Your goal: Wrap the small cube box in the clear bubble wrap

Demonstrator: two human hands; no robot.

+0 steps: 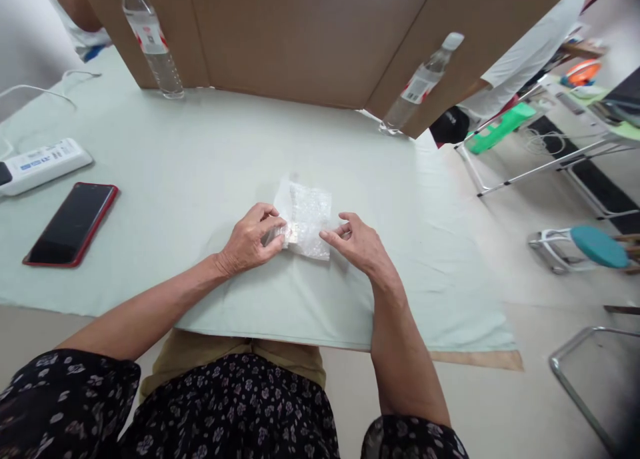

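Something small and pale gleams in the bubble wrap (313, 212) at the near middle of the table (240, 146), but what it is can't be made out from here! The left fingertips cover part of the wrap's left edge. Over at the far left, one bottle (153, 42) loses its top to the upper border, while the power strip (47, 166) runs off the left side. The cardboard panel (300, 39) rises out of view and hides most of whoever is behind it: just an arm (75, 4) at far left, white clothing (533, 42) at far right.

Now the count: two clear bottles, the second bottle (423, 82) leaning at far right; one red-edged phone (70, 224), one power strip, one piece of wrap, and one teal-topped stool (597, 246) out on the floor at right.

And to the hands, two of them! The left hand (250, 238) is curled in, thumb and fingers pinching the wrap's left edge. The right hand (361, 244) is loosely parted, holding nothing, its thumb tip right at the wrap's right edge; whether it presses there, I can't tell.
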